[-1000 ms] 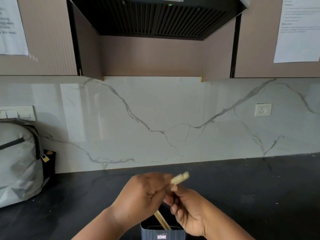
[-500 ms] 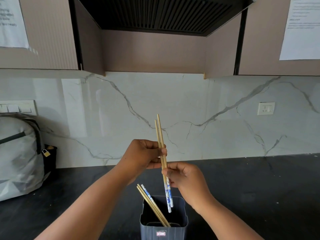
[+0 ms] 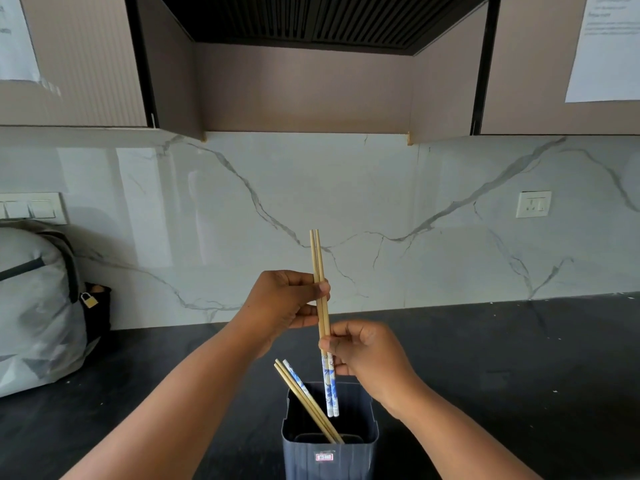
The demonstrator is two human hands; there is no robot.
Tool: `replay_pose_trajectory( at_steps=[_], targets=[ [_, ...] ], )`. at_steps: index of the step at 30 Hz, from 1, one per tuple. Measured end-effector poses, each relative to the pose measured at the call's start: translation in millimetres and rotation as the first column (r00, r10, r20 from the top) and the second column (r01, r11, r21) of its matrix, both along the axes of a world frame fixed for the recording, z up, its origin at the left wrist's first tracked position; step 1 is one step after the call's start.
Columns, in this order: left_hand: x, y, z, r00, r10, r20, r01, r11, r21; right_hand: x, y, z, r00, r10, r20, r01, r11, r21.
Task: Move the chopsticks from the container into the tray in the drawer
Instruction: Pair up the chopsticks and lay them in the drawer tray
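- Both forearms reach forward from the bottom of the view and meet above the dark countertop (image 3: 502, 358), just over a dark blue-grey container (image 3: 329, 448).
- The left hand (image 3: 280, 303) is raised, back of the hand turned to the camera, thumb and fingers pinched closed on a pair of chopsticks (image 3: 322, 306) a little above their middle.
- The right hand (image 3: 367, 351) sits lower and to the right, its fingertips closed on the same pair just under the left hand's grip, knuckles curled toward the camera.
- The held pair stands nearly upright, the two sticks pressed side by side; the plain wooden ends point up in front of the marble backsplash (image 3: 415, 202), and the blue-and-white patterned ends hang down across the open mouth of the container. Whether those lower ends are inside the rim or just in front of it, I cannot tell.
- The container is square, open at the top, with a small label on its front wall. It stands on the countertop at the lower edge of the view.
- Inside it lean the remaining chopsticks (image 3: 304, 396), tilted to the upper left, tops sticking out over the left rim; one shows the blue-and-white pattern, the others look like plain wood.
- A grey backpack (image 3: 38, 306) with a small brass padlock (image 3: 89, 300) rests on the countertop at far left, against the backsplash.
- The drawer and its tray lie outside the view.
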State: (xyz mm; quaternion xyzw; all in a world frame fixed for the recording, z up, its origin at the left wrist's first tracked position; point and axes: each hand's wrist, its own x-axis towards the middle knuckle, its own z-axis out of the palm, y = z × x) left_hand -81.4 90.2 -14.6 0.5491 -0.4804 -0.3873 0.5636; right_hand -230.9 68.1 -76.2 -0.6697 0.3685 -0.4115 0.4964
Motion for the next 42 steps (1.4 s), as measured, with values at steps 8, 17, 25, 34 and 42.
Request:
replay_pose_trajectory(
  at_steps=[8,17,25,34,42],
  targets=[
    [3.0,0.2,-19.8,0.996,-0.077,0.042,0.076,0.997,0.023,-7.6,1.0,-7.7,0.994,0.108,0.019,-0.11,0.981,0.159],
    [61.5,10.6,-152.6,0.909,0.32,0.266,-0.325,0.945,-0.024,-41.7,23.1,-135.5,0.72,0.316,-0.618,-0.275,0.947,0.165],
    [97.1,18.2,-289.2,0.37,-0.195,0.908,-0.388,0.856,0.342,-66.2,48.4,-243.2,0.324,0.441,-0.837,-0.37,0.873,0.317],
    [94.7,24.3,-318.6,0.305,-0.194,0.933,-0.414,0.855,0.313,-47.5,51.3,-313.0,-0.134,0.268,-0.954,-0.534,0.791,0.298],
    [93.9,24.4,-317.7,0.313,-0.187,0.931,-0.42,0.852,0.312,-51.2,45.7,-325.8,-0.101,0.232,-0.968,-0.571,0.783,0.247]
  ],
)
